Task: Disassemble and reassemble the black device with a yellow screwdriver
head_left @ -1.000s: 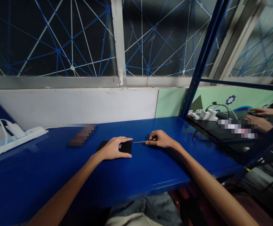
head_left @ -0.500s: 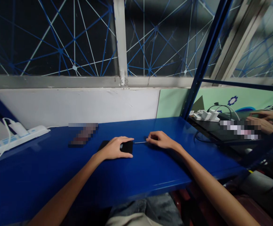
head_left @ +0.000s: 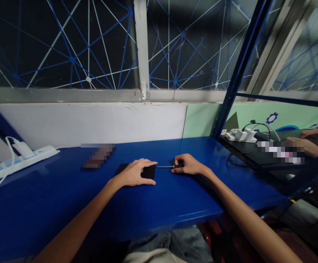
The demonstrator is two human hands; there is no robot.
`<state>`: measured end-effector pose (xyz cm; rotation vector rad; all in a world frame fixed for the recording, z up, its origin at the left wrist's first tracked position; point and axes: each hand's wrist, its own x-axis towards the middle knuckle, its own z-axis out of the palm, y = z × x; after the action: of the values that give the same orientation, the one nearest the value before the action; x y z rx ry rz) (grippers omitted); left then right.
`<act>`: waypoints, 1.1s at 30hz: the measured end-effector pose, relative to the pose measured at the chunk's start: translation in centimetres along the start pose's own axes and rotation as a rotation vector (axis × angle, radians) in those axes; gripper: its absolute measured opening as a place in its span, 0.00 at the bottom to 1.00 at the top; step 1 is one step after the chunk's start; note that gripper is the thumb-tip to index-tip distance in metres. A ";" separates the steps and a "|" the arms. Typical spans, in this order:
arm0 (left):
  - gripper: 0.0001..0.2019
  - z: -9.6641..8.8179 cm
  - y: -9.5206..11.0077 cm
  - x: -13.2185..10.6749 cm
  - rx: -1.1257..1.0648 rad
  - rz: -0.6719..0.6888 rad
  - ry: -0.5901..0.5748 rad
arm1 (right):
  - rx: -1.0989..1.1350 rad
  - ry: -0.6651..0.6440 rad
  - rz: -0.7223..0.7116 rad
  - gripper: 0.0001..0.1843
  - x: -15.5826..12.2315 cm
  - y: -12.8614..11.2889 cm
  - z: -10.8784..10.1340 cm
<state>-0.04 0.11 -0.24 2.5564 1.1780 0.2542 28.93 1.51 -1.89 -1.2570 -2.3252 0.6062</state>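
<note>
My left hand rests over a flat black box-like object on the blue table, thumb along its near edge and fingers along its far edge. Its exact kind does not show; a small pale label is partly visible under the hand. To the right, my right hand is closed round the dark handle of a screwdriver, which has a yellow band where the handle meets the thin metal shaft. The shaft lies level and points left, its tip at or very close to the right edge of the black object.
The blue table runs along a wall below windows. A blurred-out item lies left of my hands. A white power strip with a plug is at far left. Beyond a blue post, another person's hands are at a dark table.
My right hand has shifted its fingers on the screwdriver, so the handle and yellow band now show. The left hand and the black object stay in place; the view has shifted slightly.
</note>
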 end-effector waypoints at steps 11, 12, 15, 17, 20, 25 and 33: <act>0.36 0.0 -0.2 0.1 -0.013 0.082 0.026 | 0.054 -0.035 -0.023 0.17 -0.1 0.0 0.0; 0.35 0.0 -0.1 0.1 -0.016 0.089 0.029 | 0.051 -0.035 -0.019 0.17 -0.1 0.0 -0.1; 0.34 -0.3 0.2 0.1 -0.033 0.110 0.038 | 0.038 -0.032 -0.020 0.16 -0.1 0.1 -0.2; 0.32 -0.5 0.5 0.1 -0.041 0.121 0.052 | 0.034 -0.027 -0.026 0.16 -0.1 0.2 -0.2; 0.29 -0.6 1.1 0.0 -0.015 0.141 0.083 | 0.035 -0.017 -0.022 0.16 -0.1 0.2 -0.4; 0.30 0.0 1.9 0.0 0.036 0.180 0.097 | 0.047 -0.016 -0.011 0.15 -0.1 0.2 -0.6; 0.35 0.5 2.5 0.0 0.084 0.199 0.108 | 0.065 -0.019 -0.005 0.15 -0.1 0.5 -0.7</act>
<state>1.89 -1.48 0.19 2.7678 0.9885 0.4011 29.75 1.80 -1.62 -1.2201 -2.3042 0.6898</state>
